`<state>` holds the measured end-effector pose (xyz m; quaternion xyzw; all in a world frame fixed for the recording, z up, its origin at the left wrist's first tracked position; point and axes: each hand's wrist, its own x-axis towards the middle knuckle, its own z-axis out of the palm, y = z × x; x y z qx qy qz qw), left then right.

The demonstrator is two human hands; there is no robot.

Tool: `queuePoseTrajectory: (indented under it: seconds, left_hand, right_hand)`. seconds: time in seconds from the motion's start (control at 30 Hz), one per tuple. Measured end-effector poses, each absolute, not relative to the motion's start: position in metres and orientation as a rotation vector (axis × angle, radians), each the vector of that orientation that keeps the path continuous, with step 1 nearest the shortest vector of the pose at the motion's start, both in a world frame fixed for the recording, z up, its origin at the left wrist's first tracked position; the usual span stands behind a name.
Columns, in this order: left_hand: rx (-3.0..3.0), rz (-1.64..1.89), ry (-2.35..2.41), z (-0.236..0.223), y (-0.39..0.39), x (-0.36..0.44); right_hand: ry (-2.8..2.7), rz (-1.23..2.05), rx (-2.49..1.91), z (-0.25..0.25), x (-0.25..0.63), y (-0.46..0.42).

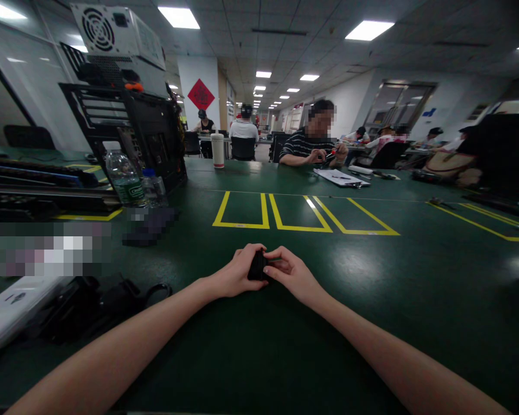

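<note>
Both of my hands meet over the green table (pixel 372 300) near its middle. My left hand (pixel 239 271) and my right hand (pixel 290 272) together grip a small black object (pixel 256 266), which rests low against the table top. Fingers cover most of it, so its shape is hard to tell. Both forearms stretch in from the bottom edge.
Yellow taped boxes (pixel 285 213) lie just beyond my hands. At left stand an open black computer case (pixel 130 132), a power supply (pixel 121 34), water bottles (pixel 125 178), a white power strip (pixel 8 311) and black cables (pixel 95 302). A person in a striped shirt (pixel 311 147) sits across with papers (pixel 339 177).
</note>
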<state>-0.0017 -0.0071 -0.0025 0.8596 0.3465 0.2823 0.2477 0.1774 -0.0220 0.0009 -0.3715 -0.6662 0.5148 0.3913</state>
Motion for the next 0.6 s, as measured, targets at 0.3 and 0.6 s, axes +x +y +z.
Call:
queuePoseTrajectory:
  seconds: [0.3, 0.6]
  left_hand:
    - [2.333, 0.752, 0.944, -0.0011, -0.0077, -0.0031]
    - [2.355, 0.74, 0.925, 0.0012, -0.0091, -0.004]
  right_hand:
    - [-1.723, 1.371, -0.955, 0.0034, 0.1814, -0.0245]
    - [-1.717, 1.315, -0.945, 0.0033, 0.1781, -0.024]
